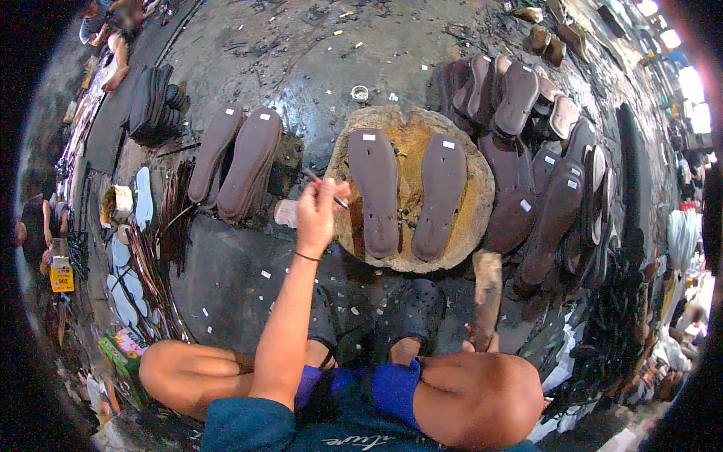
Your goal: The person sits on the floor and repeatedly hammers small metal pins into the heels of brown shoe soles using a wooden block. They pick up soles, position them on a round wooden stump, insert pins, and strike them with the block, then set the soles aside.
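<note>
My left hand (315,217) is closed around a slim dark metal punch (340,202), held slantwise at the left edge of a round wooden block (482,177). Two brown shoe soles (374,200) (440,200) lie side by side on the block, toes toward me. Each has small holes and a white label at its heel. Lower right, by my right knee, the fingers of my right hand (480,346) wrap the lower end of a worn wooden club (486,294). My knee hides part of that hand. The club's upper end is just below the block.
Stacked brown soles (248,166) stand left of the block, and a larger pile (527,173) is on its right. Dark strips (154,264) and pale sole-shaped pieces (124,290) lie at left. A small round tin (360,94) is beyond the block. Another person (117,53) sits far left.
</note>
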The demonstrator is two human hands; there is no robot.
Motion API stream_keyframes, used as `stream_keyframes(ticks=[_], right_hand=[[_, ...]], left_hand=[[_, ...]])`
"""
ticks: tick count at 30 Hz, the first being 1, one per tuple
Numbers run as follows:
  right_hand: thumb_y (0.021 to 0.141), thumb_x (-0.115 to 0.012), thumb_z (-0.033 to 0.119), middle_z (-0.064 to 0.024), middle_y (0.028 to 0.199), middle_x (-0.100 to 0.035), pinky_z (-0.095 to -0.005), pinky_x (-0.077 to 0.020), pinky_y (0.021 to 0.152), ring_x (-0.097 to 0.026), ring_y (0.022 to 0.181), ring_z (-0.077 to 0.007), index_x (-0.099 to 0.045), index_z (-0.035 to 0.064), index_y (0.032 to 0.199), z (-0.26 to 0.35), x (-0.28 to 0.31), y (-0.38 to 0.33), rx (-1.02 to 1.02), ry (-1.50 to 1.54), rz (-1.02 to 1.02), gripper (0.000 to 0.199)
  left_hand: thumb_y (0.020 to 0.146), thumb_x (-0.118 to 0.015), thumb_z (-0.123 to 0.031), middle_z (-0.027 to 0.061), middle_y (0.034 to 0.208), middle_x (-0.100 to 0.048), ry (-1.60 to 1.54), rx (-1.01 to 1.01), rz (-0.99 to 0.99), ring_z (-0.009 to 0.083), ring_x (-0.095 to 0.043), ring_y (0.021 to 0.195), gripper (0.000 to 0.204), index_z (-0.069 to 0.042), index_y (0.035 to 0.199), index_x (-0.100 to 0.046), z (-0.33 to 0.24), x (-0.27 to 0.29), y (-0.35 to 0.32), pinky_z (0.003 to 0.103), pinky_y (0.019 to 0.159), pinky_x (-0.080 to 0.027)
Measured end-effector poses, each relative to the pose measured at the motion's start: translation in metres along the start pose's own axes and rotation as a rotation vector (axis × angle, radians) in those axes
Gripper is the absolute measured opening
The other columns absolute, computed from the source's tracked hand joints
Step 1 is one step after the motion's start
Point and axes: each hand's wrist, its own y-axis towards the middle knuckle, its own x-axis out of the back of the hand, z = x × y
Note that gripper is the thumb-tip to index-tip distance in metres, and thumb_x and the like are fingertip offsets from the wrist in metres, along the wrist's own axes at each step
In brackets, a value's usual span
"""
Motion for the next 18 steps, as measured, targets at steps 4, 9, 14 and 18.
stream_keyframes(ticks=[4, 9, 14, 18], right_hand=[[0.076, -0.076, 0.014, -0.0261, 0.137, -0.045, -0.0451, -0.0349, 0.109, -0.044, 0.129, -0.0381, -0.036, -0.0031, 0.143, 0.118, -0.023, 0.064, 0.516, -0.347, -0.166, 0.079], [0.078, -0.074, 0.013, -0.0299, 0.151, -0.029, -0.0513, -0.0277, 0.115, -0.031, 0.139, -0.0463, -0.029, -0.0013, 0.148, 0.18, -0.115, 0.125, 0.526, -0.183, 0.106, 0.085], [0.078, -0.07, 0.011, -0.0306, 0.153, -0.024, -0.0508, -0.0266, 0.117, -0.027, 0.142, -0.0481, -0.036, 0.0001, 0.146, 0.213, -0.129, 0.117, 0.586, 0.098, 0.251, 0.077], [0.079, -0.076, 0.021, -0.0296, 0.154, -0.025, -0.0527, -0.0356, 0.106, -0.037, 0.132, -0.047, -0.037, 0.0052, 0.146, 0.226, -0.169, 0.111, 0.728, -0.253, 0.205, 0.079]], left_hand=[[0.103, -0.048, -0.018, 0.0132, 0.11, -0.069, -0.385, 0.111, -0.073, 0.0198, -0.07, 0.087, 0.018, -0.003, 0.109, -0.056, -0.019, 0.015, 0.02, 0.031, 0.074, -0.058], [0.087, -0.06, -0.005, 0.0172, 0.11, -0.062, 0.199, -0.195, -0.201, 0.0227, -0.064, 0.087, 0.02, -0.002, 0.096, -0.042, -0.011, 0.069, 0.048, 0.035, 0.079, -0.054], [0.068, -0.084, -0.025, 0.0166, 0.102, -0.057, 1.363, -0.204, -0.267, 0.0374, -0.056, 0.105, 0.057, 0.0, 0.106, -0.049, -0.053, 0.147, 0.072, 0.045, 0.091, -0.045], [0.062, -0.09, -0.031, 0.0191, 0.104, -0.057, 1.468, -0.142, -0.127, 0.0381, -0.055, 0.108, 0.065, 0.001, 0.104, -0.051, -0.036, 0.188, 0.085, 0.045, 0.094, -0.045]])
